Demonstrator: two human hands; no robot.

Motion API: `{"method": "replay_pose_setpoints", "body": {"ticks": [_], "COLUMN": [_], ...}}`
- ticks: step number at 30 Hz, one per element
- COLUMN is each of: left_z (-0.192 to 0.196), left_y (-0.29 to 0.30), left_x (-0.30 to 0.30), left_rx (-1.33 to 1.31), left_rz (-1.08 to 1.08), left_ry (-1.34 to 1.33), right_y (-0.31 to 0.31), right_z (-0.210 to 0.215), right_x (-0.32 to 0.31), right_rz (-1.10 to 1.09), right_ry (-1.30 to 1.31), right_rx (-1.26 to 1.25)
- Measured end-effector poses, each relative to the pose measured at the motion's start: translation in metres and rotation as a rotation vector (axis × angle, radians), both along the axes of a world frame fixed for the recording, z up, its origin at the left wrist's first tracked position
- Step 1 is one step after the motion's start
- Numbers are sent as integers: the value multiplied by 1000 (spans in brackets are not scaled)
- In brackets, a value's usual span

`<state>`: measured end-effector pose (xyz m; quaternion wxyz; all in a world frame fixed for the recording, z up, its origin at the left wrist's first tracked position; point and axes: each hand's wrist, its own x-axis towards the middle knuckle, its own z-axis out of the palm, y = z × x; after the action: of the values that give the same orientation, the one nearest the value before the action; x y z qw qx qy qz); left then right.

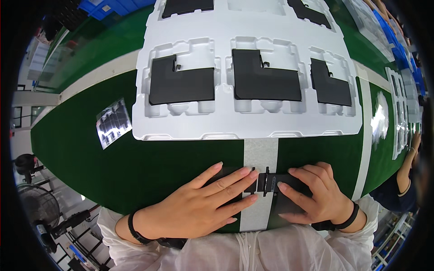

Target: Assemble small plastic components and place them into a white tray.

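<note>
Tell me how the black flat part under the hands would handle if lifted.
The black part looks thin and flat, so probably light. Its small tab seems delicate, likely easy to bend. Both the left hand and right hand press it flat.

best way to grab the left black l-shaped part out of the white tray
Probably by the long lower bar of the left black part, coming straight down from above. It lies flat in its pocket in the white tray, with raised walls close around it, so a sideways approach looks blocked. The scalloped recesses along its near edge seem to leave room for fingertips.
</note>
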<state>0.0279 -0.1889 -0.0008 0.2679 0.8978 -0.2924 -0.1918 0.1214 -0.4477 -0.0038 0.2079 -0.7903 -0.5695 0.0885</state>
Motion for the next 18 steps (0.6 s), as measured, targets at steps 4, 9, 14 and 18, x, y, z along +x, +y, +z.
{"method": "replay_pose_setpoints", "body": {"ticks": [4, 9, 14, 18], "left_z": [0, 1, 4, -2], "left_y": [0, 0, -2, -10], "left_x": [0, 0, 1, -3], "left_rx": [-5, -33, -74, -84], "left_rz": [-1, 11, 69, 151], "left_ry": [-10, -20, -62, -384], "right_y": [0, 0, 1, 1], "right_z": [2, 6, 9, 10], "right_x": [-1, -2, -2, -4], "right_rz": [14, 33, 58, 74], "right_ry": [-21, -48, -65, -92], "right_rx": [-26, -46, -83, -84]}}
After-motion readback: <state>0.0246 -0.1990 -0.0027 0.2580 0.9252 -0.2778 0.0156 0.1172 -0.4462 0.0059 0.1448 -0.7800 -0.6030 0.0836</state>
